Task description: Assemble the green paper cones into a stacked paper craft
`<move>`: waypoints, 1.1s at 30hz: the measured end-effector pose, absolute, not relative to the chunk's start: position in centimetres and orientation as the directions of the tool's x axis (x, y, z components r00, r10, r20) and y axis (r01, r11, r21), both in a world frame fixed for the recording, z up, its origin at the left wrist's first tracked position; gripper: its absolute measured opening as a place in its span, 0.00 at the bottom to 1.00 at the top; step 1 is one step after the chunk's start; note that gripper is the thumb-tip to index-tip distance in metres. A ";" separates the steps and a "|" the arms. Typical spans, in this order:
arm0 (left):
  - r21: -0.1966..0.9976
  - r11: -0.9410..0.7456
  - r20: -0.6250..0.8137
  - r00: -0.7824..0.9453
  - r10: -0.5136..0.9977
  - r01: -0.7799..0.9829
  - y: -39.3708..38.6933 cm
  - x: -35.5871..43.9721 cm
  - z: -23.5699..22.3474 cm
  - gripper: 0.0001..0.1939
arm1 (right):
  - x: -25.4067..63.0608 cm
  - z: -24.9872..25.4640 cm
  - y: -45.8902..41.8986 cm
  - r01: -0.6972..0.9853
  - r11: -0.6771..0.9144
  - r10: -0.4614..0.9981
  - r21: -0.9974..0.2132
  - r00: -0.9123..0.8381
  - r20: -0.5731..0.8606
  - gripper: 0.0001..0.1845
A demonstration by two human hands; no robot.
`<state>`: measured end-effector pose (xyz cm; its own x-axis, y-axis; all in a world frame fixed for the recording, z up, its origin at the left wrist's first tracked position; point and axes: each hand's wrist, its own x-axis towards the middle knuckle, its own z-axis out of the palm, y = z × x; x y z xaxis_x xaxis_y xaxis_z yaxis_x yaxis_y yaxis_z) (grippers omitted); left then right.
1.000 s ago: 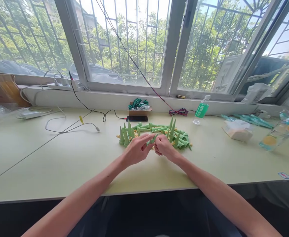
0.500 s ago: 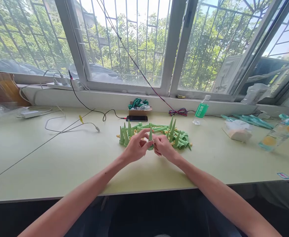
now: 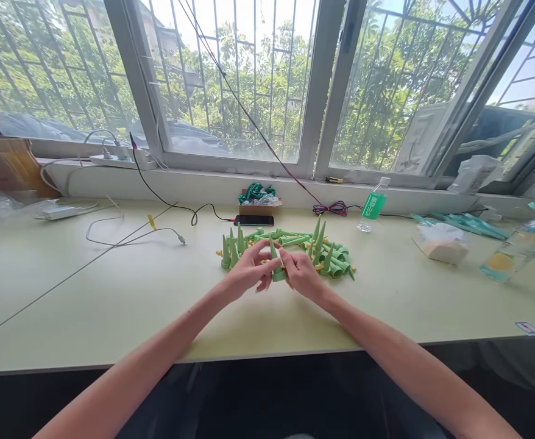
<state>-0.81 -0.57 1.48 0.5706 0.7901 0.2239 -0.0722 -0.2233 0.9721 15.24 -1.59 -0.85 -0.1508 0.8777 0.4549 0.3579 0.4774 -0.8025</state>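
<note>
Between my hands, just above the table, a green pointed cone piece (image 3: 277, 271) stands nearly upright, its tip leaning slightly left. My left hand (image 3: 252, 268) closes on it from the left, thumb across its front. From the right, the fingertips of my right hand (image 3: 300, 271) pinch at its side, where a bit of yellow shows. Several green cones (image 3: 233, 253) stand upright to the left of my hands. More upright cones (image 3: 318, 241) rise to the right, beside a heap of loose green pieces (image 3: 339, 262). Small yellow parts lie among them, partly hidden.
A black phone (image 3: 253, 220) on a cable lies behind the pieces, before a small cardboard box (image 3: 259, 204). A green-labelled bottle (image 3: 372, 205) stands back right, with tissues (image 3: 441, 241) farther right. Loose cables (image 3: 134, 238) cross the table's left side.
The green cone has turned from lying tilted between my fingers to nearly upright. My left fingers have shifted around it, and both hands stay close together in the same place.
</note>
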 end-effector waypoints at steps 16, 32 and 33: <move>0.778 -0.602 0.449 0.510 0.733 0.180 -0.5 -0.6 0.6 0.19 | 15.6 -1.3 -0.9 0.345 0.424 0.905 -0.837 -0.126 0.406 0.32; 0.862 -0.495 0.383 0.498 0.778 0.109 -0.8 -0.3 1.1 0.19 | 15.3 -1.5 -0.5 -0.018 0.230 0.960 -0.973 -0.157 0.230 0.29; 0.881 -0.467 0.367 0.509 0.779 0.080 -0.7 -0.3 1.1 0.20 | 15.4 -1.7 -0.4 0.014 0.247 0.959 -0.969 -0.146 0.242 0.29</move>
<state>-0.33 -0.75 1.11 0.5090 0.7786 0.3670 0.0796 -0.4672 0.8806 15.38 -0.37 -1.68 -0.1455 0.9593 0.2420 0.0144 0.2466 -0.9690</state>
